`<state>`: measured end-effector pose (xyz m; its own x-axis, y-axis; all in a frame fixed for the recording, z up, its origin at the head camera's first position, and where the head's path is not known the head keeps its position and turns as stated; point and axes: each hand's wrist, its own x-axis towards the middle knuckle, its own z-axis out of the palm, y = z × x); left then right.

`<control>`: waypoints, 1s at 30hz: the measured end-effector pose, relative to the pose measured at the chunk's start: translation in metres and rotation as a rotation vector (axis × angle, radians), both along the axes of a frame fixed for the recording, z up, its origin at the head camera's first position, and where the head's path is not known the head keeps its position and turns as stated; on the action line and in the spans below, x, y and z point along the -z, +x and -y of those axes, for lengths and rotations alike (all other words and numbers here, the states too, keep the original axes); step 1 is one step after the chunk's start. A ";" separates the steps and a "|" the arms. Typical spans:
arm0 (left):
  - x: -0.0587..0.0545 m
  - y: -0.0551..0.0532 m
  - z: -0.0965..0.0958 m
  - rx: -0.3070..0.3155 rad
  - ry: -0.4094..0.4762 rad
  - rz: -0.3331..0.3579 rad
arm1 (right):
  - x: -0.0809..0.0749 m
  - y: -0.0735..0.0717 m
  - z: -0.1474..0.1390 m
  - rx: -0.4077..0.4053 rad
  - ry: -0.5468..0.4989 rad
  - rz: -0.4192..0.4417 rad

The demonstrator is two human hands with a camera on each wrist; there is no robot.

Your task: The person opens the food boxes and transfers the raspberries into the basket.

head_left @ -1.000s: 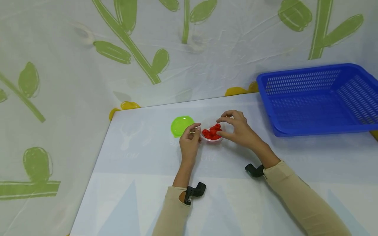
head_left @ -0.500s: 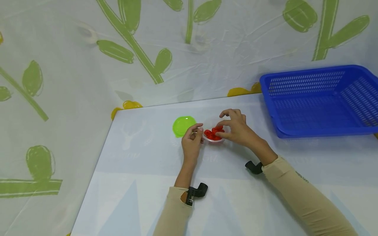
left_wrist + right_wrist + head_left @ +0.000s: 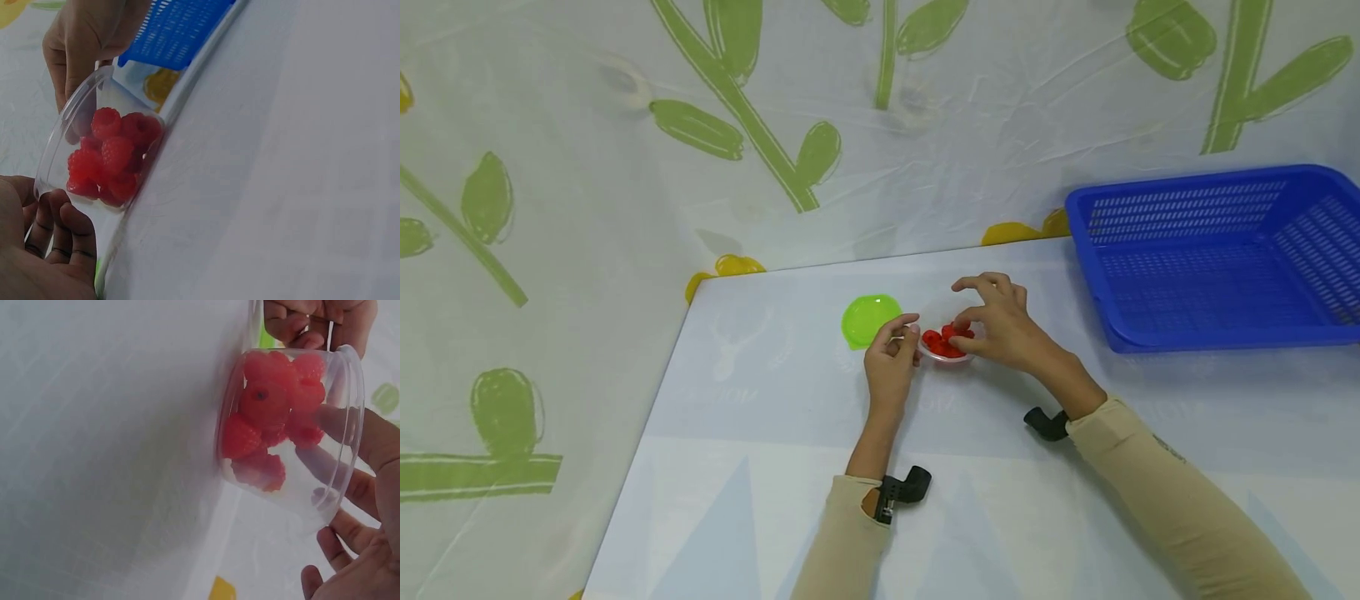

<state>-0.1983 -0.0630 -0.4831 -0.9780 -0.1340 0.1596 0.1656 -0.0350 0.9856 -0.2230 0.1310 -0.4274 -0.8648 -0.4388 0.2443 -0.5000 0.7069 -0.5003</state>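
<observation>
A clear plastic tub [image 3: 294, 505] with several red raspberries [image 3: 117, 155] in it stands on the white table. My left hand [image 3: 891, 358] pinches the tub's rim from the left side, fingertips curled at the edge. From the right, my right hand [image 3: 1006, 329] reaches over the rim. Its thumb and index finger are down inside the tub, closed about a raspberry [image 3: 305, 428] at the top of the pile, while the other fingers stay outside the wall in the right wrist view. A bright green round lid [image 3: 867, 320] lies just behind my left hand.
A large blue slotted basket [image 3: 1232, 336] stands at the back right of the table [image 3: 790, 475]. Behind the table hangs a white sheet [image 3: 970, 158] printed with green leaves. Dark cameras are strapped to both wrists.
My right thumb and index finger have dipped from above the rim into the tub and closed on a raspberry. My left hand stays at the rim; the head view has shifted slightly.
</observation>
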 end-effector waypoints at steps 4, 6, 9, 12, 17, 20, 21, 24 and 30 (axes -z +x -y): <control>-0.001 0.000 -0.002 -0.004 -0.007 -0.010 | -0.003 0.002 -0.003 -0.002 -0.033 -0.056; -0.001 0.000 -0.002 -0.005 -0.013 -0.014 | -0.004 0.003 -0.004 -0.005 -0.057 -0.073; 0.000 0.000 -0.002 -0.006 -0.024 -0.014 | -0.007 0.004 -0.006 -0.018 -0.089 -0.096; 0.002 0.000 -0.001 -0.006 -0.036 -0.007 | -0.011 0.005 -0.008 -0.027 -0.121 -0.112; 0.002 0.000 0.000 -0.011 -0.041 0.000 | -0.021 0.008 -0.010 -0.007 -0.145 -0.071; 0.001 0.001 0.001 -0.018 -0.051 0.002 | -0.028 0.011 -0.011 0.017 -0.123 -0.005; 0.001 0.001 0.001 -0.021 -0.055 0.005 | -0.030 0.012 -0.011 0.025 -0.115 0.015; 0.001 0.002 0.002 -0.022 -0.064 0.014 | -0.038 0.014 -0.014 0.042 -0.101 0.031; 0.001 0.003 0.001 -0.008 -0.052 0.026 | -0.052 0.016 -0.024 0.039 -0.124 -0.050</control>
<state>-0.1954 -0.0642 -0.4839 -0.9808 -0.1343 0.1412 0.1402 0.0176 0.9900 -0.2070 0.1549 -0.3751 -0.8661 -0.3685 0.3379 -0.4997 0.6605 -0.5605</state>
